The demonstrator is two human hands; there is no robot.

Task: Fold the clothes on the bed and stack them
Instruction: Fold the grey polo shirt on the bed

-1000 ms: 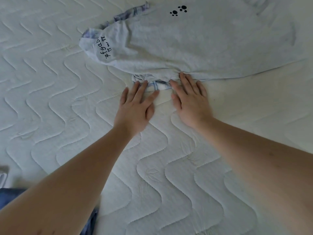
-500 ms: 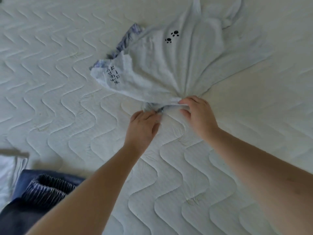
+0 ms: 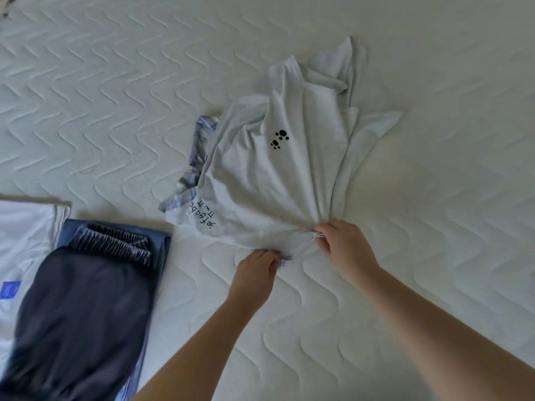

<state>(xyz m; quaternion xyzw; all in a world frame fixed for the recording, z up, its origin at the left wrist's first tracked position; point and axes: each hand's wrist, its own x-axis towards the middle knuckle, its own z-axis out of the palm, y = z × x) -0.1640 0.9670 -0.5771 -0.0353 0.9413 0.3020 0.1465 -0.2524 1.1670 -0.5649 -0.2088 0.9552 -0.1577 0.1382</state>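
A pale grey T-shirt (image 3: 278,180) with black paw prints and black lettering lies bunched on the white quilted mattress (image 3: 115,96). A blue plaid garment (image 3: 192,169) sticks out from under its left side. My left hand (image 3: 257,269) pinches the near edge of the cloth, where a bit of plaid shows. My right hand (image 3: 344,247) grips the gathered near hem of the T-shirt a little to the right. Folds fan out from my right hand toward the far side.
At the lower left lies a stack of folded clothes: dark navy trousers (image 3: 78,322) on a blue garment (image 3: 162,247), beside a white folded piece (image 3: 23,235) with a blue label. Bare mattress stretches to the right and beyond the T-shirt.
Both hands went from lying flat at the T-shirt's edge to gripping it. The cloth has gathered into folds and slid toward me and the stack.
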